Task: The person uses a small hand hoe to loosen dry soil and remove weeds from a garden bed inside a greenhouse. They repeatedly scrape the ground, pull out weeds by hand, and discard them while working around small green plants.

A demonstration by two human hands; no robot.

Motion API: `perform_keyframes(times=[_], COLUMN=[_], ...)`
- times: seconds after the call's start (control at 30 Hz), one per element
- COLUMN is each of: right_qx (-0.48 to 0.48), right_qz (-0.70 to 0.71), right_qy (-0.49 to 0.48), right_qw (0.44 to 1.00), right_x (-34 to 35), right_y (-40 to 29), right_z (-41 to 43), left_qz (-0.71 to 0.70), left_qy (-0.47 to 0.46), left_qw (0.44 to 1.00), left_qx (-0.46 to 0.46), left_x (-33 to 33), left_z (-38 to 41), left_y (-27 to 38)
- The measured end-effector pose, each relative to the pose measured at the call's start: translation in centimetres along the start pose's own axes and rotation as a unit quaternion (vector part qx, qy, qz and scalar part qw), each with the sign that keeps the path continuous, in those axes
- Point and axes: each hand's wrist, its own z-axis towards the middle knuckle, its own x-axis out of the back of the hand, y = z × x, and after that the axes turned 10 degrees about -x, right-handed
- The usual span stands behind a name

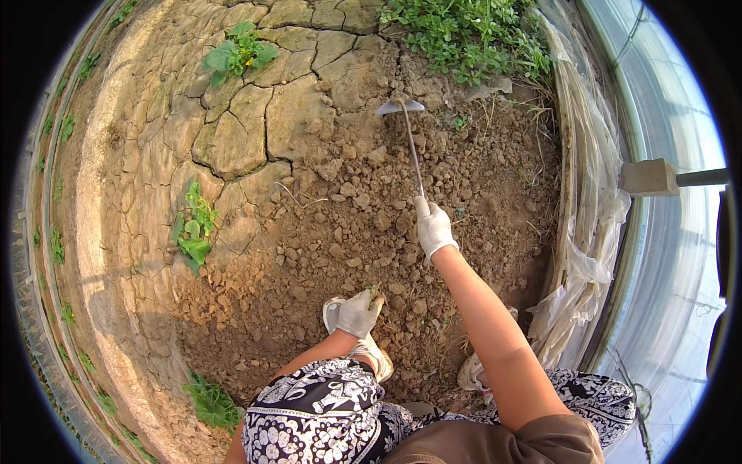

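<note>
My right hand [433,228], in a pale work glove, grips a hand hoe [413,148] by its near end. Its thin metal shank points away from me, and the wide curved blade [401,107] rests where broken clods meet cracked soil. My left hand [355,314], gloved too, is low in front of my left shoe [374,354]. A small green sprig [374,288] shows at its fingertips, seemingly pinched there; the fingers are partly hidden. Loosened brown soil [348,232] lies between and around both hands.
Leafy seedlings [196,229] and a yellow-flowered plant [239,53] grow in cracked dry ground [232,142] to the left. Dense green weeds [469,35] stand ahead. Crumpled plastic sheeting [585,232] and a translucent greenhouse wall [666,261] border the right, beside a block [648,177].
</note>
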Motion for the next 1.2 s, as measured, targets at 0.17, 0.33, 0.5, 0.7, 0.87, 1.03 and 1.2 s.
perform_keyframes(times=[0.17,0.33,0.5,0.7,0.87,1.03,1.2], right_qx=[0.002,-0.095,-0.086,0.013,0.175,0.123,-0.097], right_qz=[0.064,-0.007,-0.027,-0.110,-0.002,-0.026,-0.079], right_qy=[-0.072,-0.008,0.044,0.105,0.149,0.178,0.059], right_qw=[0.995,0.995,0.995,0.988,0.973,0.976,0.990], right_x=[2.5,4.6,7.1,6.9,9.4,8.3,9.3], right_y=[-11.7,-1.1,9.6,9.7,-0.1,11.6,11.3], right_z=[5.9,6.6,-3.0,-6.7,-5.7,-11.6,-14.4], left_qz=[-0.032,-0.022,-0.022,0.004,-0.022,-0.035,-0.068], left_qy=[0.007,-0.043,-0.004,0.010,-0.005,-0.002,0.012], left_qw=[0.998,0.996,0.998,0.998,0.998,0.996,0.995], left_qx=[0.050,0.078,0.063,0.055,0.055,0.083,0.078], left_x=[0.8,0.5,1.0,0.6,0.9,1.2,1.4], left_z=[0.5,0.3,0.0,0.2,0.1,0.7,0.4], left_y=[0.9,0.0,0.0,0.0,0.3,0.9,-0.1])
